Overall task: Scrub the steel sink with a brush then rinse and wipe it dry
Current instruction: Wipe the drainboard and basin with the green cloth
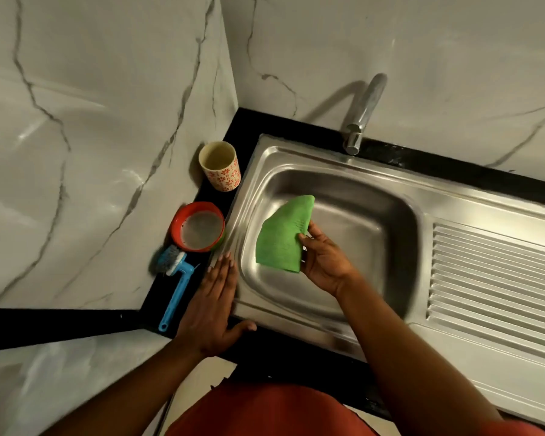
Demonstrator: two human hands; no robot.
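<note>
Right hand point(323, 261): pinching a folded green cloth point(282, 236) by its edge, thumb and fingers closed on it, holding it over the basin.
Left hand point(213, 305): lying flat with fingers straight, holding nothing, pressing on the left rim of the sink point(343, 166) where it meets the counter point(60, 325).
Cloth: hanging clear of the steel; whether it is touching the basin wall cannot be told.
Sink: sitting in the counter corner, basin showing no standing water, ribbed drainer point(491, 278) running off to the right.
Tap point(364, 114): standing behind the basin, no water seen running.
Brush point(175, 278): lying on the counter just left of the sink, untouched.
Bowl point(199, 226): red rim, sitting beyond the brush.
Cup point(219, 166): standing in the corner.
Step, judged: wiping dry is beginning.
Doing it well: spreading the cloth under a flat palm, working from rim down the walls toward the drain, refolding to a dry face, finishing along the drainer ribs.
Risk: a bunched cloth is likely leaving streaks.
</note>
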